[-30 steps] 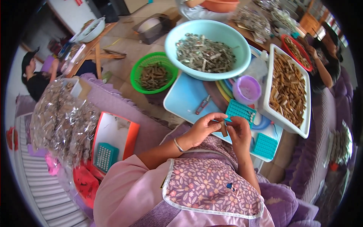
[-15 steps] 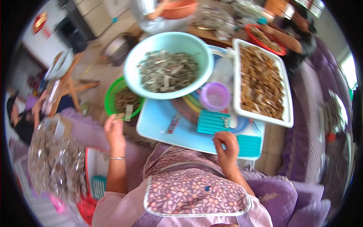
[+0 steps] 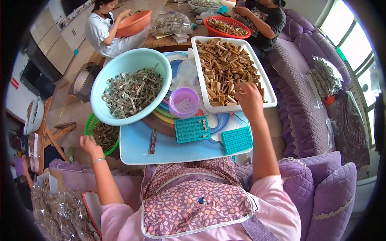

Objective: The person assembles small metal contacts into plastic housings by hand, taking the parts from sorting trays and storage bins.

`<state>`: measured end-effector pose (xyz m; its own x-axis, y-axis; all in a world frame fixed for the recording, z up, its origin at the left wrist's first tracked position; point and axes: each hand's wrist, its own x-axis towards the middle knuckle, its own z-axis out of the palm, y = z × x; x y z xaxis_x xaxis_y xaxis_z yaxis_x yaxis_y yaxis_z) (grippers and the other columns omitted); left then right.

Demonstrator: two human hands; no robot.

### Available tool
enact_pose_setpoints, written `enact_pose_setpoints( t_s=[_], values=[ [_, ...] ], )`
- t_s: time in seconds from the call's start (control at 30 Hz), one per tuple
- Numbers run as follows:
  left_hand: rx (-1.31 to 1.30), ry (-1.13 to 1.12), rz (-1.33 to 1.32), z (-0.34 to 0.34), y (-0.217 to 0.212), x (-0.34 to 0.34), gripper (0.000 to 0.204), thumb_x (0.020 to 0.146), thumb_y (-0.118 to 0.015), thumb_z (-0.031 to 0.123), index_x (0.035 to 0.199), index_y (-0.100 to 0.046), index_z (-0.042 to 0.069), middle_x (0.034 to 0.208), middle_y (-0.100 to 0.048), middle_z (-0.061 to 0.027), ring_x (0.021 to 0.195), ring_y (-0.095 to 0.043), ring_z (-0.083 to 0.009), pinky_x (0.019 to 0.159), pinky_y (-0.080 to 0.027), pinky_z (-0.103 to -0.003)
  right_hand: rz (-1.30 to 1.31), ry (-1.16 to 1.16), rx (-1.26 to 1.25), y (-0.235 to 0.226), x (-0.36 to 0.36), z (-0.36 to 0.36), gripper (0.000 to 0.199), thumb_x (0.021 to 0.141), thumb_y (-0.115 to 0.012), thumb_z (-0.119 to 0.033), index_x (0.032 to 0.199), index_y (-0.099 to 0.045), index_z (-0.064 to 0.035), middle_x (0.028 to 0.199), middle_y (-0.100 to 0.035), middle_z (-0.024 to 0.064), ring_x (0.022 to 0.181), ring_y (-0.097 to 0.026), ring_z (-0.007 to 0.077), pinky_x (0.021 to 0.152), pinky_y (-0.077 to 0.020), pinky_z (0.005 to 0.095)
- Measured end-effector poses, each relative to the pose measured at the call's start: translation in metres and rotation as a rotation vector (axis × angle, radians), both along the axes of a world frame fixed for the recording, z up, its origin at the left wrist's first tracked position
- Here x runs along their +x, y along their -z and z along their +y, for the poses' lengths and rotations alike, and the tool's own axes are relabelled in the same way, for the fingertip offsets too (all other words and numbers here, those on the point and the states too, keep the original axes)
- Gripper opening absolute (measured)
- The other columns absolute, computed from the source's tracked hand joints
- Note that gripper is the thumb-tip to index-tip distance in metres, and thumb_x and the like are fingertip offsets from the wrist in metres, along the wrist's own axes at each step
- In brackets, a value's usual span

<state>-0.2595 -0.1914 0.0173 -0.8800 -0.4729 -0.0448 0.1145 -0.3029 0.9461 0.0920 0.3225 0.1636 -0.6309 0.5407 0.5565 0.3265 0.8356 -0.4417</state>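
My right hand [image 3: 249, 98] reaches over the white tray [image 3: 270, 90], its fingers pinched at a small brown folded piece [image 3: 240, 94] among the heap of brown pieces [image 3: 231, 70]. Left of the table, my left hand [image 3: 91, 146] is raised beside the green basket [image 3: 89, 127], fingers loosely apart with nothing visible in them. That basket holds more brownish pieces. Between the hands, a teal grid tray [image 3: 192, 129] has several small pale bits in its right-hand cells. A second teal grid tray [image 3: 237, 140] lies to its right, and red-handled snips [image 3: 153, 141] to its left.
A large pale-blue basin [image 3: 98, 90] with clear-wrapped strips stands at the table's back left. The purple bowl [image 3: 184, 91] holds small white bits. Two people sit beyond, near an orange basin [image 3: 134, 24] and a red basket [image 3: 227, 35]. A purple sofa [image 3: 291, 76] runs along the right.
My right hand has moved from the teal trays up and right into the white tray. My left hand has let go of a small piece by the green basket. The view has shifted.
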Motion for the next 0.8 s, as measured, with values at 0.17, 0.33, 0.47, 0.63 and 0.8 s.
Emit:
enact_pose_setpoints(
  t_s=[0.17, 0.33, 0.47, 0.63, 0.8],
  values=[
    [0.069, 0.199, 0.057, 0.079, -0.031, 0.13, 0.026, 0.091, -0.053, 0.002, 0.117, -0.05, 0.004, 0.115, -0.053, -0.006, 0.1, -0.055, -0.0144, 0.083, -0.047, -0.028, -0.514, 0.098, -0.07, -0.009, -0.043, 0.056, 0.024, 0.075, -0.068, -0.018, 0.095, -0.065, -0.0067, 0.098, -0.064, 0.0161, 0.093, -0.062, 0.0352, 0.083, -0.0484, 0.0433],
    [0.17, 0.646, -0.052, 0.152, -0.059, 0.227, 0.021, 0.09, -0.052, -0.001, 0.11, -0.055, 0.005, 0.105, -0.057, -0.0036, 0.091, -0.058, -0.0121, 0.077, -0.046, -0.024, -0.487, 0.102, -0.132, 0.009, -0.056, 0.074, 0.024, 0.076, -0.068, -0.022, 0.095, -0.065, -0.0074, 0.092, -0.067, 0.0142, 0.086, -0.064, 0.0348, 0.077, -0.0499, 0.0429],
    [0.077, 0.998, -0.02, 0.185, -0.07, 0.261, 0.015, 0.092, -0.052, 0.001, 0.105, -0.058, 0.004, 0.097, -0.061, -0.0029, 0.084, -0.06, -0.0109, 0.076, -0.047, -0.024, -0.061, -0.1, -0.376, 0.011, -0.031, 0.063, 0.018, 0.08, -0.069, -0.011, 0.095, -0.065, -0.0022, 0.08, -0.067, 0.0075, 0.072, -0.064, 0.0201, 0.067, -0.0505, 0.0317],
    [0.078, 1.238, 0.064, 0.217, -0.083, 0.27, 0.015, 0.09, -0.058, 0.0, 0.105, -0.057, 0.002, 0.099, -0.062, -0.0049, 0.089, -0.061, -0.0121, 0.08, -0.049, -0.025, 0.405, -0.346, -0.748, 0.007, -0.001, -0.014, 0.018, 0.083, -0.065, 0.005, 0.1, -0.061, 0.001, 0.092, -0.066, 0.0053, 0.08, -0.06, 0.0084, 0.072, -0.0489, 0.0216],
    [0.216, 1.295, 0.186, 0.249, -0.104, 0.277, 0.03, 0.089, -0.062, 0.0, 0.117, -0.051, 0.002, 0.115, -0.06, -0.0092, 0.104, -0.059, -0.0164, 0.092, -0.048, -0.029, 0.619, -0.498, -0.989, 0.013, 0.021, -0.083, 0.014, 0.085, -0.066, 0.003, 0.096, -0.057, -0.0004, 0.103, -0.066, 0.008, 0.085, -0.059, 0.0087, 0.078, -0.0489, 0.022]
  ],
)
